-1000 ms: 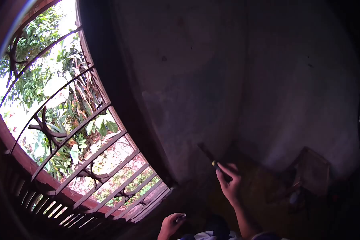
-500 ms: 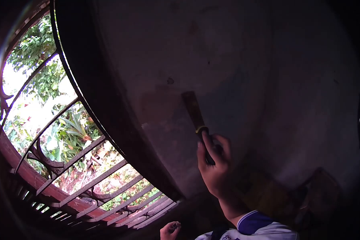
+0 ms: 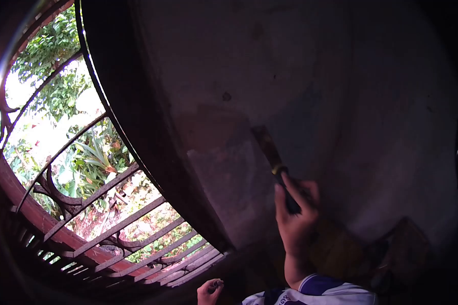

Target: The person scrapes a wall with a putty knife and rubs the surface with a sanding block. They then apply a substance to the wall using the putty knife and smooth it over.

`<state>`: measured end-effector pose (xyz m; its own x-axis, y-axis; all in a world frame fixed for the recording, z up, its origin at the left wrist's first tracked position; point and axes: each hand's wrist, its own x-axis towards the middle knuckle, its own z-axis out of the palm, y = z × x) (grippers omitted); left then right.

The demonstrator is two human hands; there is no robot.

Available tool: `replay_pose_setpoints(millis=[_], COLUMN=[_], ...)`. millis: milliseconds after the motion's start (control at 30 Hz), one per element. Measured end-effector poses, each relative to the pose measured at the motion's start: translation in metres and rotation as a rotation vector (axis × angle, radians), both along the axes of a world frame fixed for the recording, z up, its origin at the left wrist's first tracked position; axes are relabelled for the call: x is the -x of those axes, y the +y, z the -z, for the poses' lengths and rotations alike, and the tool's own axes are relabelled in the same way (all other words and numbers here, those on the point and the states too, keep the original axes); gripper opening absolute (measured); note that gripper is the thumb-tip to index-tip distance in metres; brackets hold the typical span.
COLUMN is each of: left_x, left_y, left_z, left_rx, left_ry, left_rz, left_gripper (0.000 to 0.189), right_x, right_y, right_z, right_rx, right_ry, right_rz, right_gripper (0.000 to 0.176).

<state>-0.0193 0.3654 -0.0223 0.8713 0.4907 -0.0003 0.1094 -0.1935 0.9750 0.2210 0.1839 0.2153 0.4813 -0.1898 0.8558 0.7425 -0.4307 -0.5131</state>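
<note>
My right hand is wrapped round the dark handle of a scraper with a yellowish band where blade meets handle. The index finger lies along the handle. The flat blade points up and to the left, its end over the patchy wall where a reddish area borders a bluish-grey one. At the bottom edge of the view, my left hand is closed with curled fingers. Something dark shows between those fingers, and I cannot tell what it is.
On the left, a barred window with dark metal scrollwork lets in bright light, with plants outside. A dark frame runs between window and wall. The lower right is in deep shadow, with dim shapes there.
My right hand and the scraper have moved right and slightly down across the wall. The view has shifted a little. My left hand stays closed low in the frame.
</note>
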Motion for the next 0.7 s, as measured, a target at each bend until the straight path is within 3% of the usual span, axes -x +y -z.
replay_pose_setpoints(millis=[700], left_x=[0.018], left_y=[-0.021], left_z=[-0.008], left_rx=[-0.038], left_ry=[0.039], left_rz=[0.058], left_gripper=[0.022], right_x=[-0.016], right_y=[-0.007], right_z=[0.010], right_rx=[-0.034], right_ry=[-0.029], right_rz=[-0.006], right_gripper=[0.033])
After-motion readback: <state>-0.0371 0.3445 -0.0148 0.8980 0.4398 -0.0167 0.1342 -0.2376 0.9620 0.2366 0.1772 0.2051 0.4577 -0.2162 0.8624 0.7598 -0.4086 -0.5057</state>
